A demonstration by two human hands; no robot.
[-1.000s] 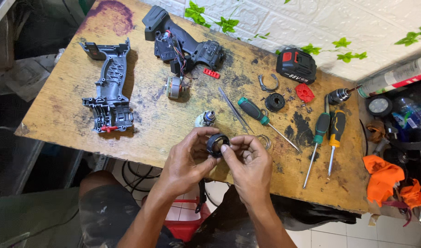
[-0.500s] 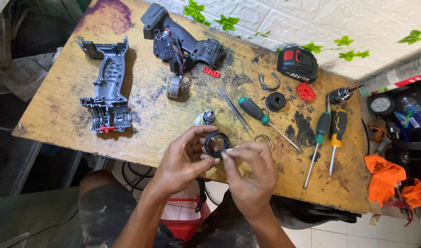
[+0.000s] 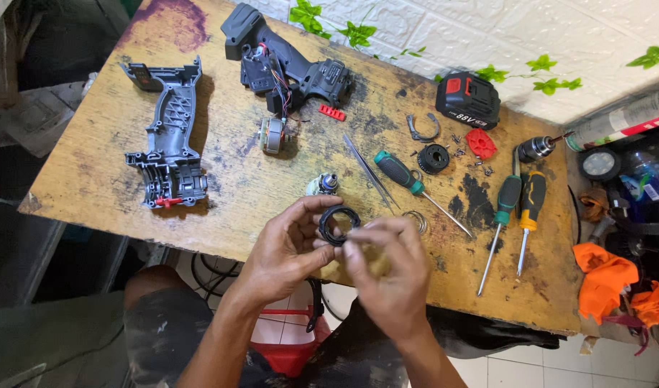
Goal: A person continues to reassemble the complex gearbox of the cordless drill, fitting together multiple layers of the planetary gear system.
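My right hand (image 3: 390, 276) has slid across the black ring (image 3: 338, 225), which my left hand (image 3: 290, 248) pinches; three screwdrivers (image 3: 400, 173), one battery (image 3: 468, 98) on the worktop (image 3: 92, 165).

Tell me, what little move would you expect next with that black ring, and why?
Probably a small turn of the black ring to check its inside. The left hand pinches it above the table edge, while the right hand brings its fingertips to the rim, and the other drill parts lie untouched further back.
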